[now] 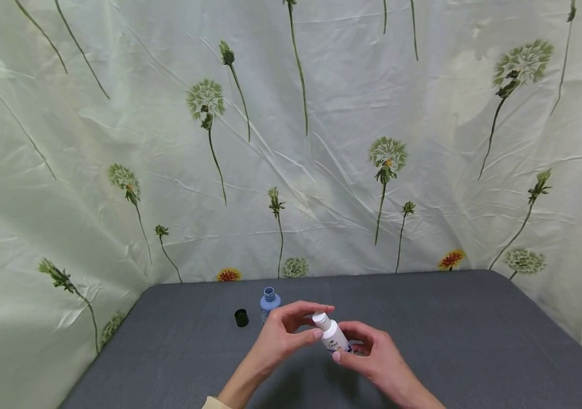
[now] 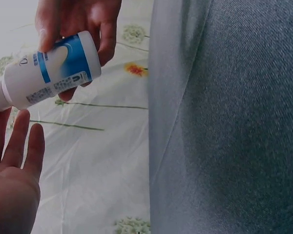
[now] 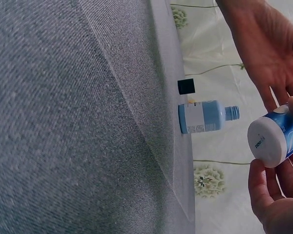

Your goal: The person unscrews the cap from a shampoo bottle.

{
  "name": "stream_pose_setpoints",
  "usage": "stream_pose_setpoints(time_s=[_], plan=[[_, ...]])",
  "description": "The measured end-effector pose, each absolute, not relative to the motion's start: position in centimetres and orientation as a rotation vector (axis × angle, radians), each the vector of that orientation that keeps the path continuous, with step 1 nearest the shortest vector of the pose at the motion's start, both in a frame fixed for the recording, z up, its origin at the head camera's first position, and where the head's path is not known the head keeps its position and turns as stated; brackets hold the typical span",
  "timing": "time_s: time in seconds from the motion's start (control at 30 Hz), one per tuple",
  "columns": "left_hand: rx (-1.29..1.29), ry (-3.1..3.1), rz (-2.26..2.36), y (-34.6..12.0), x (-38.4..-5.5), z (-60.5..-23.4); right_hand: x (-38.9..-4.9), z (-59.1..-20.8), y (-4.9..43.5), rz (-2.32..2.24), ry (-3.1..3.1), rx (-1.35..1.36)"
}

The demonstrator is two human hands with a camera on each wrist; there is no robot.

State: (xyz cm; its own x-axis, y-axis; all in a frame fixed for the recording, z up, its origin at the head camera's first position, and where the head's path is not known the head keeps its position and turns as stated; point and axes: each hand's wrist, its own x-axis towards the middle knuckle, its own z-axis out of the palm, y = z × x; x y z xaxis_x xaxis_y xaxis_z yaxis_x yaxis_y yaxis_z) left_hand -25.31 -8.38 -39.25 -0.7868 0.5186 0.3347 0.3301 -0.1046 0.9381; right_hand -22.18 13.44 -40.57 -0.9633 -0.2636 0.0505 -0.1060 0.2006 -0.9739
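A small white bottle with a blue-patterned label (image 1: pixel 334 339) is held tilted above the table, its top leaning to the left. My right hand (image 1: pixel 380 358) grips its lower body, with the thumb in front and fingers behind. At the top, my left hand (image 1: pixel 286 336) pinches the white cap (image 1: pixel 321 321) between thumb and fingers; its other fingers spread loosely in the left wrist view. The right wrist view shows the bottle's round white base (image 3: pixel 267 144). Behind my left hand stands an uncapped light blue bottle (image 1: pixel 269 302), partly hidden by that hand in the head view.
A black cap (image 1: pixel 241 318) sits on the table left of the blue bottle. The dark grey table (image 1: pixel 454 329) stretches away on both sides. A pale curtain with dandelion prints (image 1: pixel 332 170) hangs behind the table and at its sides.
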Motion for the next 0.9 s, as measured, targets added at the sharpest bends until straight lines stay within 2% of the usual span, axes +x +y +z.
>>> stream_pose_setpoints(time_s=[0.6, 0.9], plan=[[0.791, 2.195, 2.040, -8.07, -25.39, -39.16, -22.01, -40.61, 13.24, -1.865, 2.344, -0.380], [0.949, 2.095, 2.054, -8.27, -25.65, -39.61, -22.01, -40.64, 13.19, -1.861, 2.337, -0.373]])
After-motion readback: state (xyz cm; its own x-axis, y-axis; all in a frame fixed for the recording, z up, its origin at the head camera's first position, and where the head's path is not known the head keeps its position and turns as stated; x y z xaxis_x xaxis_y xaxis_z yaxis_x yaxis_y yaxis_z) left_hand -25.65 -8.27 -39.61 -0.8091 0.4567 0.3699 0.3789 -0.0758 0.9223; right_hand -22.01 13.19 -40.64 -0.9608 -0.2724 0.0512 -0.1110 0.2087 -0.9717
